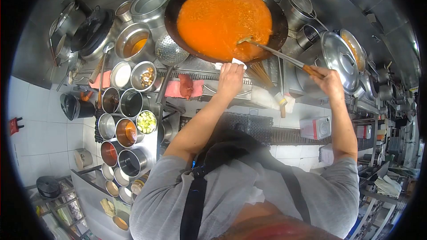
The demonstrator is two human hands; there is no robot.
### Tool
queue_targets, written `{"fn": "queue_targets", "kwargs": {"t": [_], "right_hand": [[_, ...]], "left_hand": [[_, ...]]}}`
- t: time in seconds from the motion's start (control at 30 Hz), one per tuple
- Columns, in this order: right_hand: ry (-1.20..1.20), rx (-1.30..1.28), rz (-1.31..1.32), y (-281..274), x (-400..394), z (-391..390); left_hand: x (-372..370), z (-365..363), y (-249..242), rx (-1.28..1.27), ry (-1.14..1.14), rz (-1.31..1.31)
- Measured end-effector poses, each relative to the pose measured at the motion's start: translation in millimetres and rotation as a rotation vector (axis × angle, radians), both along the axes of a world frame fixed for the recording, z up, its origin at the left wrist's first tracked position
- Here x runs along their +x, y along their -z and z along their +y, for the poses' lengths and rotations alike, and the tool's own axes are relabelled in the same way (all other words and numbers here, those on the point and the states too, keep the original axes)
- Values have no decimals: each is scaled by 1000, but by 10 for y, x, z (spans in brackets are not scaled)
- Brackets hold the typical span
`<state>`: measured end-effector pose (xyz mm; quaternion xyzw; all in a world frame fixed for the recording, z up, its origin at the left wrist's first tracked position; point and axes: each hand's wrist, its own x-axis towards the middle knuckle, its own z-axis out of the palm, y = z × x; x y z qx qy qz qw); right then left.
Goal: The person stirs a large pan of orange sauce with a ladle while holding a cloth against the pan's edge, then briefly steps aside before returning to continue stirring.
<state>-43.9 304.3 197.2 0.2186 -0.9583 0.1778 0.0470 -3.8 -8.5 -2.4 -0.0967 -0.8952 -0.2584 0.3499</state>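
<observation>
A big dark wok (pixel 171 20) full of bubbling orange sauce (pixel 222 13) stands at the top of the head view. My right hand (pixel 327 82) is wrapped round the wooden handle of a long metal ladle (pixel 284 56). Its head is partly sunk in the sauce near the wok's front edge, so its exact shape is hidden. At the wok's near rim my left hand (pixel 231 78) grips a folded white cloth (pixel 239 63), fingers closed over it. Just right of that hand a bamboo brush (pixel 262 74) lies below the rim.
Left of the wok are a perforated skimmer (pixel 171 50), a steel pot (pixel 133 40) and pink cloths (pixel 195 87) on the stove edge. Several seasoning pots, one with chopped green vegetable (pixel 147 122), crowd the left side. A large lid (pixel 339 62) leans at right.
</observation>
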Motion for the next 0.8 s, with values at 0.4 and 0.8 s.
{"fn": "queue_targets", "kwargs": {"t": [0.4, 0.8], "right_hand": [[-97, -16, 67, 859, -549, -1201], [145, 104, -32, 1142, -1496, -1562]], "left_hand": [[19, -10, -49, 6, -9, 48], [37, -6, -65, 2, 4, 0]]}}
